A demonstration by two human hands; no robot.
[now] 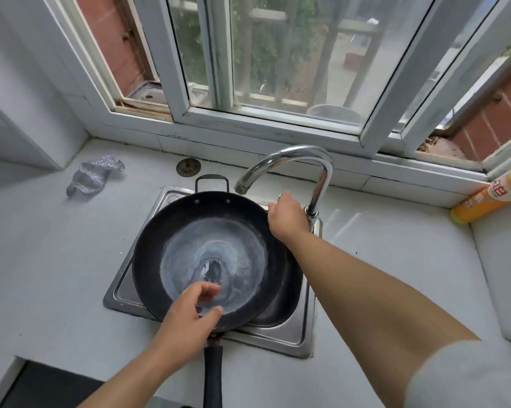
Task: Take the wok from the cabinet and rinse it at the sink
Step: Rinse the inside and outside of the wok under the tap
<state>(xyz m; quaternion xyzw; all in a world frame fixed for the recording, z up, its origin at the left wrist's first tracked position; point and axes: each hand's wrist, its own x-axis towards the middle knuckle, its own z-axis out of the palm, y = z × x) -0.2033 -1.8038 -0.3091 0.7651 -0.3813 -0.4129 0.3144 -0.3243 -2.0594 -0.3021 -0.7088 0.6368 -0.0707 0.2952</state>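
Note:
A black wok [189,231] with a greyish worn centre lies across the steel sink [295,334]. Its long black handle [213,375] points toward me and a small loop handle sits at the far rim. A little water glints in its bottom. My left hand [189,316] hovers over the wok's near rim with relaxed, spread fingers, holding nothing. My right hand [286,216] reaches to the base of the chrome faucet [301,154] and grips its lever. No water stream is visible at the spout.
A grey mesh scrubbing cloth [94,178] lies on the white counter at the left. A round metal sink strainer [188,167] sits behind the sink. An orange-yellow bottle [489,198] lies at the right by the window sill. A dark opening is at the lower left.

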